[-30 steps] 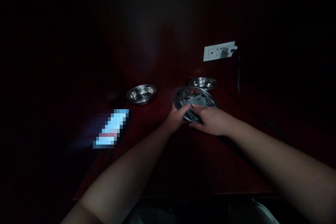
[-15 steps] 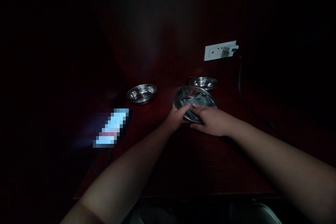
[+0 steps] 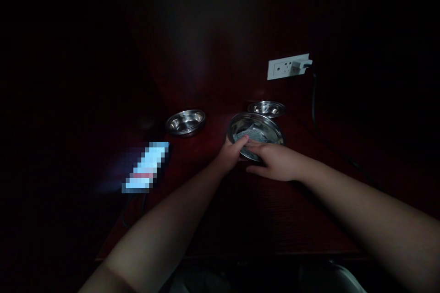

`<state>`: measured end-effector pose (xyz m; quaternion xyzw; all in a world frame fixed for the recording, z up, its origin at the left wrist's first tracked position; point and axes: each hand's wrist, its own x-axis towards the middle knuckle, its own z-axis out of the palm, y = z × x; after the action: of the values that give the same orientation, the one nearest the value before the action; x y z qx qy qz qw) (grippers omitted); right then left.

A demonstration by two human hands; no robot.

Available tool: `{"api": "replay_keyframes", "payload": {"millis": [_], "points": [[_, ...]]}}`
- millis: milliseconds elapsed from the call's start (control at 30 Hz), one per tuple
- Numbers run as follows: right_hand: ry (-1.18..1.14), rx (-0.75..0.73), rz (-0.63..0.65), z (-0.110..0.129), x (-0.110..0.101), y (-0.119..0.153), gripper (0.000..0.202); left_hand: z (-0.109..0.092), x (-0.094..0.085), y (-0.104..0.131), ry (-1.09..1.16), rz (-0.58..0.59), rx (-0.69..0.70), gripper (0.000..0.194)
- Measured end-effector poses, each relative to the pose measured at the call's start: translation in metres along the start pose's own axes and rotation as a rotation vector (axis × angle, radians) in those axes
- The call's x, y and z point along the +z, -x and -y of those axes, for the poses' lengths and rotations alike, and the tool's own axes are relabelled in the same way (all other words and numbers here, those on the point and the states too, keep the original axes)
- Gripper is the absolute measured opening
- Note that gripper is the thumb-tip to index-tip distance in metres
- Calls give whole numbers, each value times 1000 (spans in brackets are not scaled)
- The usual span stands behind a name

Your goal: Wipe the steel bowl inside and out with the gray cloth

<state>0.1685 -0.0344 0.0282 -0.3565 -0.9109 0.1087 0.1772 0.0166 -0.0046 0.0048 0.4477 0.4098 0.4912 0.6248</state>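
A shiny steel bowl [image 3: 274, 129] is tilted towards me above the dark red table. My left hand [image 3: 229, 154] grips its near left rim, thumb over the edge and fingers underneath. Inside the bowl lies a grey-green cloth [image 3: 253, 132], bunched against the near left side. My right hand [image 3: 279, 160] reaches over the near rim and presses the cloth to the inner wall. Its thumb stays outside, below the rim, and its fingertips are partly hidden by the cloth and my left thumb.
Stacked steel bowls [image 3: 186, 123] stand to the left, and another steel bowl [image 3: 267, 109] sits behind the held one. A lit phone [image 3: 146, 169], blurred, is at the table's left. A wall socket [image 3: 287, 67] has a plug with a black cable [image 3: 314, 100] running down rightwards.
My right hand has slid left within the bowl, dragging the cloth towards the near left wall, so more bare steel shows on the right. My left hand keeps its hold.
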Motion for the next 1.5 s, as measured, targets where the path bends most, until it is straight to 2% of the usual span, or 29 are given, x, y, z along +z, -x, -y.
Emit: {"api": "replay_keyframes", "payload": {"millis": [167,433,667,800,1133,1300,1500], "points": [[-44,14,14,1,-5,-1,27,5,-2,-4,40,-4,59,57],[-9,79,-28,1,-8,-1,30,3,-1,-1,19,-13,17,63],[-83,-101,-93,-4,-4,-4,26,6,-4,-4,-3,30,72,50],[-67,-126,-132,-5,-1,-4,27,8,-5,-9,58,78,92,58],[-28,-63,-66,-9,1,-2,35,11,-7,-11,24,86,83,44],[-50,-1,-20,-8,-4,-3,35,4,-4,-4,-31,8,-2,46],[-91,-98,-39,-7,-10,-4,31,1,-1,0,19,8,5,50]]}}
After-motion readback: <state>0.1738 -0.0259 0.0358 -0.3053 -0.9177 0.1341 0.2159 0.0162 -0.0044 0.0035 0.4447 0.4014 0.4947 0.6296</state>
